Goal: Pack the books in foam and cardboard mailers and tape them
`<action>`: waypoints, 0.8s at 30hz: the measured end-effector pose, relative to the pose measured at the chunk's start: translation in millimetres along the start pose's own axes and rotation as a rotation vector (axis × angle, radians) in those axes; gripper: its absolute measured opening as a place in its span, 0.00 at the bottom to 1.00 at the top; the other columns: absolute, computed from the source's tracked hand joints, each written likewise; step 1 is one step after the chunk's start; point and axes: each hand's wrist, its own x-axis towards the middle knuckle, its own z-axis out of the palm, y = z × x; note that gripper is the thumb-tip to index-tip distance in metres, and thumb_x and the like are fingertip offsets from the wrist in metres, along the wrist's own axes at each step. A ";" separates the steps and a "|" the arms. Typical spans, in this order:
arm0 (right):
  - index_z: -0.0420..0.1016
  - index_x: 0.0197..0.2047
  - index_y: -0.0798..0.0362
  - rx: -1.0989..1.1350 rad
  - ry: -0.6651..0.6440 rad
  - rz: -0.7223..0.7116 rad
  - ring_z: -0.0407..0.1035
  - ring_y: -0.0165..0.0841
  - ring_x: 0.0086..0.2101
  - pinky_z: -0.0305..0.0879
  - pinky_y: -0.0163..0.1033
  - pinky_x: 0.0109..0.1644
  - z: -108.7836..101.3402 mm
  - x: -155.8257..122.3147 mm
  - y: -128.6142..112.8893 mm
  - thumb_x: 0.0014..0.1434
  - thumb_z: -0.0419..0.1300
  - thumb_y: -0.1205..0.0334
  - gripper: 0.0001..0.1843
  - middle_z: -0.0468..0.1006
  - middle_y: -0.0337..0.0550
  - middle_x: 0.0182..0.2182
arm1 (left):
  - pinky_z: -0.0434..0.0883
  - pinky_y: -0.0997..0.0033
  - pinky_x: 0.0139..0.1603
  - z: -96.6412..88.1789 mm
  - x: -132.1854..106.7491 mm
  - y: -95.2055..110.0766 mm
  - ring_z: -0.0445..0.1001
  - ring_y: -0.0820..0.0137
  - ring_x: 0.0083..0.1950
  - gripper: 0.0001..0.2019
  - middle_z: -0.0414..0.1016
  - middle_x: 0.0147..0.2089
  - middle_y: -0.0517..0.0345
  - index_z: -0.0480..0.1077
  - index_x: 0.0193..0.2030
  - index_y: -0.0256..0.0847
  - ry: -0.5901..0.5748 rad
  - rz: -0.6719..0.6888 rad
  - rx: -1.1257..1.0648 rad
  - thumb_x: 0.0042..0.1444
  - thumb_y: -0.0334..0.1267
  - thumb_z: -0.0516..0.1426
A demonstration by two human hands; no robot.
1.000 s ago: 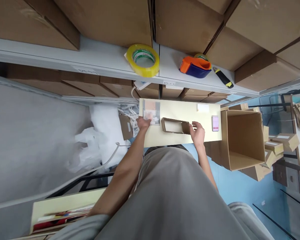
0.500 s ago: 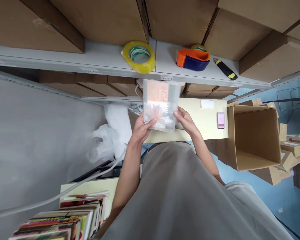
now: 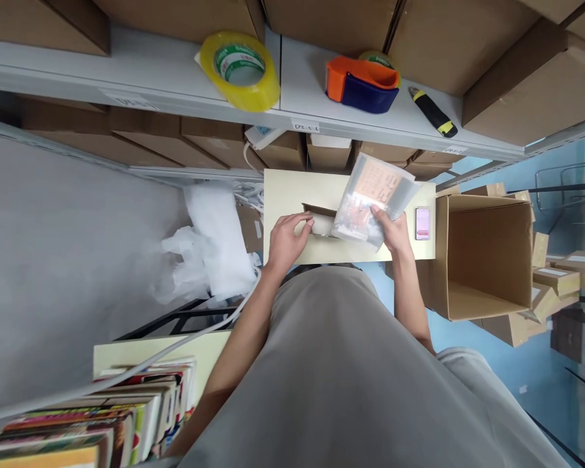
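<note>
My right hand (image 3: 392,229) grips a book (image 3: 368,195) in a clear, cloudy plastic wrap, thumb on top. The book's cover is orange above and pale with a picture below; it is tilted over the table and blurred. Beneath its left edge lies a small opened cardboard box (image 3: 322,210), its inside pale, its right part hidden by the book. My left hand (image 3: 288,240) is closed at the box's left end, thumb and forefinger pinching its edge. Right of the book, a phone with a pink screen (image 3: 422,223) lies on the cream table (image 3: 285,188).
Above the table, a grey shelf (image 3: 166,71) carries a yellow tape roll (image 3: 268,84), an orange-and-blue tape dispenser (image 3: 363,84) and a utility knife (image 3: 433,114). A large open carton (image 3: 490,260) stands right. White wrap (image 3: 219,240) and a books stack (image 3: 127,416) are left.
My left hand has let go of the wrapped book and moved down to the small box. My right hand has carried the book to the right and tilted it, uncovering the box.
</note>
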 end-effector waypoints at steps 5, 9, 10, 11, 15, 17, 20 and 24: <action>0.82 0.40 0.51 -0.330 -0.173 -0.145 0.81 0.46 0.44 0.78 0.46 0.48 -13.5 5.7 -10.8 0.64 0.70 0.33 0.27 0.87 0.48 0.40 | 0.76 0.44 0.71 17.5 -11.3 -17.4 0.82 0.47 0.63 0.16 0.88 0.64 0.44 0.87 0.58 0.43 -0.180 0.113 0.291 0.76 0.42 0.58; 0.79 0.37 0.52 -0.712 -0.451 -0.216 0.78 0.42 0.37 0.68 0.40 0.43 3.7 9.6 -13.5 0.71 0.63 0.48 0.17 0.85 0.44 0.34 | 0.78 0.47 0.68 25.0 -16.9 -22.9 0.82 0.47 0.63 0.18 0.88 0.58 0.39 0.88 0.56 0.39 -0.251 0.131 0.378 0.78 0.41 0.56; 0.80 0.38 0.52 -0.835 -0.521 -0.230 0.78 0.42 0.38 0.67 0.40 0.44 9.1 10.0 -15.4 0.71 0.62 0.54 0.13 0.86 0.45 0.34 | 0.79 0.48 0.66 24.7 -17.6 -24.2 0.82 0.47 0.61 0.18 0.88 0.55 0.39 0.88 0.54 0.40 -0.266 0.137 0.395 0.78 0.42 0.56; 0.81 0.40 0.52 -0.961 -0.583 -0.239 0.79 0.43 0.39 0.66 0.40 0.45 14.0 10.2 -17.9 0.70 0.61 0.60 0.09 0.87 0.46 0.36 | 0.79 0.49 0.64 23.7 -18.1 -25.8 0.83 0.48 0.59 0.18 0.87 0.53 0.40 0.89 0.52 0.41 -0.281 0.144 0.410 0.78 0.43 0.57; 0.85 0.53 0.53 -1.355 -0.716 -0.210 0.83 0.49 0.48 0.68 0.41 0.51 29.2 10.0 -29.0 0.69 0.59 0.71 0.16 0.91 0.56 0.48 | 0.80 0.49 0.62 17.6 -20.8 -34.4 0.81 0.47 0.59 0.18 0.86 0.50 0.40 0.90 0.46 0.41 -0.310 0.171 0.434 0.78 0.47 0.60; 0.85 0.60 0.54 -1.453 -0.744 -0.170 0.83 0.52 0.52 0.70 0.43 0.54 36.4 10.1 -31.9 0.71 0.58 0.72 0.20 0.90 0.60 0.53 | 0.80 0.48 0.63 16.8 -22.7 -38.0 0.81 0.47 0.60 0.18 0.86 0.50 0.39 0.91 0.47 0.41 -0.310 0.176 0.410 0.77 0.48 0.60; 0.83 0.67 0.55 -1.528 -0.780 -0.092 0.82 0.53 0.57 0.73 0.45 0.58 51.6 10.7 -32.4 0.73 0.58 0.73 0.24 0.88 0.63 0.58 | 0.80 0.45 0.64 19.5 -25.4 -39.3 0.80 0.46 0.60 0.18 0.86 0.49 0.39 0.91 0.47 0.43 -0.305 0.175 0.341 0.76 0.49 0.61; 0.81 0.70 0.57 -1.556 -0.820 -0.033 0.80 0.53 0.63 0.74 0.47 0.63 75.6 12.0 -30.2 0.74 0.57 0.75 0.26 0.86 0.66 0.62 | 0.79 0.43 0.66 23.6 -26.4 -36.2 0.79 0.44 0.59 0.19 0.86 0.47 0.38 0.91 0.47 0.43 -0.292 0.175 0.258 0.74 0.52 0.61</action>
